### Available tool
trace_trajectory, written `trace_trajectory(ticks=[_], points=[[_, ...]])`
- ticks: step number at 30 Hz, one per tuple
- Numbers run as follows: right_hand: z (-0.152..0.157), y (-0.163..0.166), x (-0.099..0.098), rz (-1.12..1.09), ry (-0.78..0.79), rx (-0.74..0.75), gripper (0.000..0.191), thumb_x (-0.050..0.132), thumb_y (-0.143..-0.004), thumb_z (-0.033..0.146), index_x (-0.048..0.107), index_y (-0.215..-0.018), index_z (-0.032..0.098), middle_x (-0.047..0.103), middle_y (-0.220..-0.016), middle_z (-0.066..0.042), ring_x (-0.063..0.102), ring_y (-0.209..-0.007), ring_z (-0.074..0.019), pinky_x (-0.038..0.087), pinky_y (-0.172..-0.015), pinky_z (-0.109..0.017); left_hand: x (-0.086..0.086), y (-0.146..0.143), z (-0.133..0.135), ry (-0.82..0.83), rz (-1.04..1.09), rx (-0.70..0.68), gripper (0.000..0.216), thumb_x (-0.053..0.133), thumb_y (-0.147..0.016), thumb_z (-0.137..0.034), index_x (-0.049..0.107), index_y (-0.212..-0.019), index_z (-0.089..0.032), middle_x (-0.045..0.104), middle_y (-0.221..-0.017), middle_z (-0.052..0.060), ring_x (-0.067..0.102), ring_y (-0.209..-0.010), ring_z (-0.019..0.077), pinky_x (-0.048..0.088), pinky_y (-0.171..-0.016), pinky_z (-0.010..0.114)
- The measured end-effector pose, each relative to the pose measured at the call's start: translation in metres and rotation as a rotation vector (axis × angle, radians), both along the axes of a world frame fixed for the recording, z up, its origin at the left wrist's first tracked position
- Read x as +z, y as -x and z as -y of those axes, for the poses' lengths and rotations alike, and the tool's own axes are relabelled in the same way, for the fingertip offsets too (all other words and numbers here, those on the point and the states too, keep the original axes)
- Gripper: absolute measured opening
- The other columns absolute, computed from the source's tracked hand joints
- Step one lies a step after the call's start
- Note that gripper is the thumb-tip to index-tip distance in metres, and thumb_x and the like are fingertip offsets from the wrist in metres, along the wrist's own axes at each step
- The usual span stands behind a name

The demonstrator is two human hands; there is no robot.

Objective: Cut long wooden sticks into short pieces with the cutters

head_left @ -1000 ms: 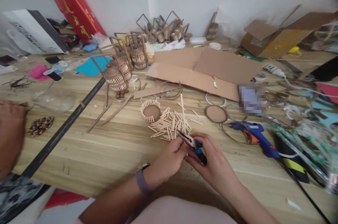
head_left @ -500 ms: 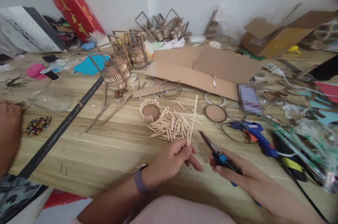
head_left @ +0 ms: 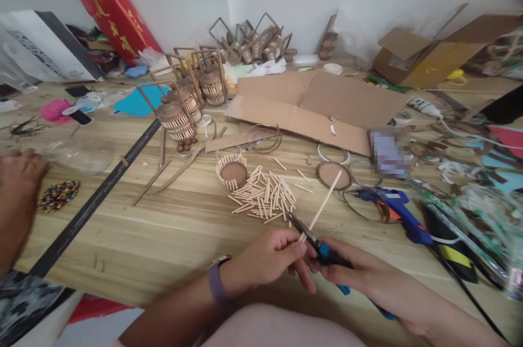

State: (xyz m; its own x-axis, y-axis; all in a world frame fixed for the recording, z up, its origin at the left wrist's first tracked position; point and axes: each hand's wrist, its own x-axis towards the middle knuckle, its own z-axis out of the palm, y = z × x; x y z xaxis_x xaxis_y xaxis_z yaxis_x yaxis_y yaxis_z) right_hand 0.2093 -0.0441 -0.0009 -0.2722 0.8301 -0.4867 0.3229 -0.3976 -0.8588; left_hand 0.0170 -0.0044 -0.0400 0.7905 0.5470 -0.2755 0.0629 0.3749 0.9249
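My left hand [head_left: 281, 257] pinches a thin wooden stick [head_left: 327, 201] between thumb and fingers, its long end slanting up to the right. Wrapped around blue-and-black pliers [head_left: 324, 251], my right hand [head_left: 355, 265] holds their dark jaws across the stick, close to my left fingertips. Whether the jaws touch the stick I cannot tell. Just beyond my hands lies a pile of short cut sticks [head_left: 265, 194]. Beside the pile stands a small round basket base [head_left: 233, 171] ringed with upright sticks. A round brown disc [head_left: 334, 175] with a dark rim lies farther right.
A blue glue gun [head_left: 402, 213] and its cable lie at the right. Flattened cardboard [head_left: 278, 113] covers the middle back, with finished little baskets [head_left: 175, 118] to its left. Another person's hand [head_left: 18, 189] rests at the left near colourful beads [head_left: 59, 195].
The pliers have moved left onto the stick beside my left hand. The stick has tilted from nearly upright to leaning right. The other person's hand has shifted slightly.
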Motion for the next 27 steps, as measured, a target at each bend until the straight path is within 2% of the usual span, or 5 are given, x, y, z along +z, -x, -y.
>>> trace_trajectory(ticks=[7, 14, 20, 24, 27], points=[[-0.006, 0.002, 0.005, 0.009, 0.058, 0.099, 0.025, 0.059, -0.073, 0.036, 0.064, -0.090, 0.019, 0.064, -0.089, -0.003, 0.057, -0.087, -0.0222, 0.047, -0.081, -0.033, 0.003, 0.000, -0.002, 0.036, -0.023, -0.023, 0.047, 0.045, -0.088, -0.061, 0.055, -0.091, -0.015, 0.062, -0.068, 0.002, 0.059, -0.060, 0.0136, 0.041, -0.067, 0.026], [-0.006, 0.002, -0.008, 0.103, -0.064, 0.184, 0.015, 0.054, -0.077, 0.031, 0.058, -0.085, 0.019, 0.061, -0.086, -0.002, 0.052, -0.082, -0.0203, 0.043, -0.076, -0.031, 0.002, -0.001, -0.002, 0.000, -0.064, -0.048, 0.046, 0.041, -0.092, -0.056, 0.059, -0.095, -0.014, 0.059, -0.055, 0.000, 0.054, -0.059, 0.0131, 0.039, -0.065, 0.025], [-0.005, 0.003, -0.015, 0.185, -0.156, 0.174, 0.014, 0.051, -0.078, 0.029, 0.058, -0.085, 0.020, 0.063, -0.085, -0.003, 0.054, -0.084, -0.0217, 0.043, -0.078, -0.032, -0.003, -0.002, -0.001, -0.010, -0.062, -0.025, 0.041, 0.040, -0.093, -0.052, 0.055, -0.093, -0.015, 0.057, -0.055, -0.001, 0.053, -0.058, 0.0120, 0.039, -0.065, 0.025], [-0.005, 0.005, -0.016, 0.170, -0.130, 0.148, 0.020, 0.052, -0.079, 0.034, 0.060, -0.090, 0.019, 0.065, -0.089, -0.005, 0.056, -0.087, -0.0236, 0.044, -0.082, -0.035, -0.005, -0.002, 0.000, -0.070, -0.076, 0.053, 0.035, 0.041, -0.093, -0.052, 0.046, -0.093, -0.017, 0.056, -0.057, -0.004, 0.055, -0.054, 0.0114, 0.038, -0.061, 0.024], [-0.006, 0.004, -0.011, 0.118, -0.102, 0.151, 0.025, 0.052, -0.079, 0.038, 0.060, -0.092, 0.018, 0.064, -0.090, -0.006, 0.056, -0.087, -0.0237, 0.045, -0.082, -0.036, -0.003, -0.002, 0.000, -0.088, -0.071, 0.073, 0.036, 0.040, -0.094, -0.053, 0.045, -0.092, -0.018, 0.054, -0.058, -0.004, 0.055, -0.051, 0.0110, 0.037, -0.058, 0.024]])
